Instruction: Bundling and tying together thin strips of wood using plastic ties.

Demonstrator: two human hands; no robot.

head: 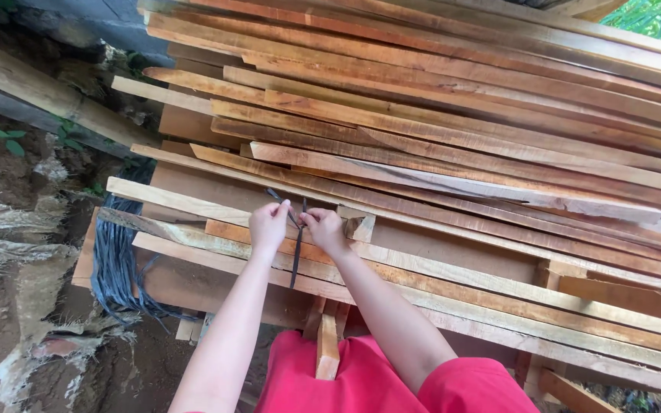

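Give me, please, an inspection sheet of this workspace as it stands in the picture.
Surface: stack of wooden planks, rough-sawn, laid lengthwise, ends uneven.
Job's things: dark strap, thin, pinched between both hands above a plank edge, one end hanging down.
Clutter: small wood block beside the right hand; short offcuts below the stack.
Grippers: left hand and right hand close together, fingers closed on the strap.
Cables: bundle of dark straps draped at the left end of the stack.
Surroundings: bare soil and stones at left, green leaves top right, red garment at the bottom.
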